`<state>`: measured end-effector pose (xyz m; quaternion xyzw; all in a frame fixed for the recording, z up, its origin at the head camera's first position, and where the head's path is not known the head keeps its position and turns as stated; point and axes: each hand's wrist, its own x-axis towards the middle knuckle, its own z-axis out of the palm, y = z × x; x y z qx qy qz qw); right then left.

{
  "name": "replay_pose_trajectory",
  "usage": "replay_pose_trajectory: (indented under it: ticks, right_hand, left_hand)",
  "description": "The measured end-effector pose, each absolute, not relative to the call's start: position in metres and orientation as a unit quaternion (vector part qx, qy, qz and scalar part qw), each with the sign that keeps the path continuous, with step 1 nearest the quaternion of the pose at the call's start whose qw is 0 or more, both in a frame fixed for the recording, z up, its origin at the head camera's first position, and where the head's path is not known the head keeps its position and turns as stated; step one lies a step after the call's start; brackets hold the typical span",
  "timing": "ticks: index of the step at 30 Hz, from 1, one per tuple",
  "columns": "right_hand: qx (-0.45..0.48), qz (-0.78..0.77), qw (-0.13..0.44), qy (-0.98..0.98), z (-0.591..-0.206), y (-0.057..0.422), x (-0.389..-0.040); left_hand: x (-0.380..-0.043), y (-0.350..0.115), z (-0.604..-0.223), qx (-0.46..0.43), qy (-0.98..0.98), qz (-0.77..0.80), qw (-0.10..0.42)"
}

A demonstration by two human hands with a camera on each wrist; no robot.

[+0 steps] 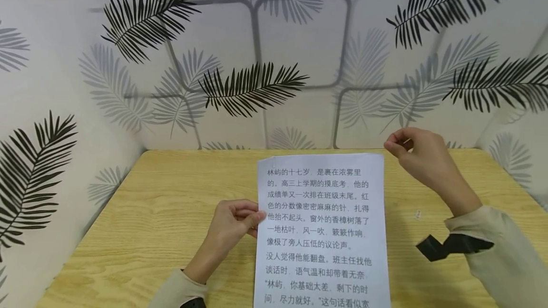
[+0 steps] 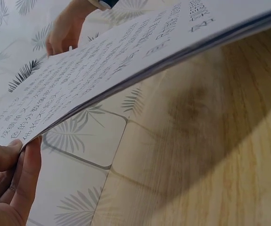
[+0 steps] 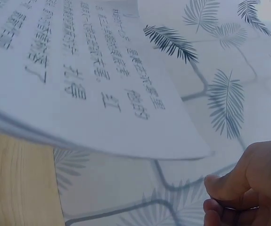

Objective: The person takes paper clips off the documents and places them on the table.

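Printed sheets (image 1: 321,234) held up over the table (image 1: 145,232) by their left edge.
The near-side edge is pinched between the thumb and fingers of the left hand (image 1: 233,222); the right hand (image 1: 421,160), its fingers curled and nothing seen in them, is held just beside the top right corner, not touching. The sheets should handle as light, bendy, rather slippery and easily creased; they are best gripped gently at opposite edges, all layers together.
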<state>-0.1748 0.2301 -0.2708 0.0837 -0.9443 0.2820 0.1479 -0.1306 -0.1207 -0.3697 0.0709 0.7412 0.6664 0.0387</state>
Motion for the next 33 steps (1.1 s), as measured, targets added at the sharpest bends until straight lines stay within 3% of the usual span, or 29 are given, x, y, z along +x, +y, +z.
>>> replay_pose_trajectory:
  ticks: [10,33]
  right_hand:
    - [0.147,0.297,0.195,-0.923,-0.261,0.191,-0.170]
    - [0.297,0.350,0.190,-0.868,-0.263,0.113,-0.179]
  left_hand:
    - [-0.131,-0.119,-0.372,0.058,0.742,0.666,0.040]
    - [-0.130,-0.122,-0.369,0.071,0.739,0.669,0.042]
